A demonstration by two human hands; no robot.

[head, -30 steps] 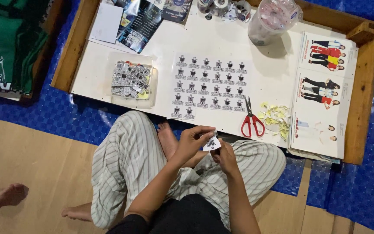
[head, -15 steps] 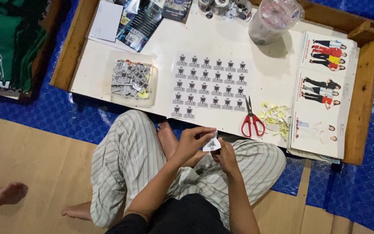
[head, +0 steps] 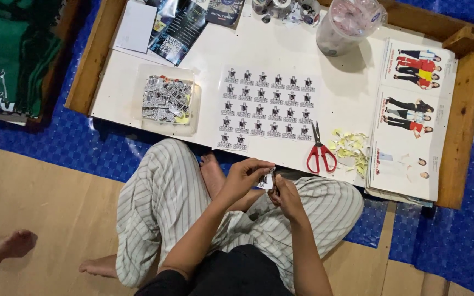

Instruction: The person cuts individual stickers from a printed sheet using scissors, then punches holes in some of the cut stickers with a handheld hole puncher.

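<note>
White sticker (head: 266,180) pinched between both hands over a seated person's striped lap: the left hand (head: 243,178) curls its fingers closed on its upper edge, the right hand (head: 285,194) grips it from below. Just beyond, on the white tabletop (head: 346,104), lie a sticker sheet (head: 267,107), red scissors (head: 319,151) beside yellowish paper scraps (head: 351,148), and a clear tray (head: 167,100) of cut stickers.
</note>
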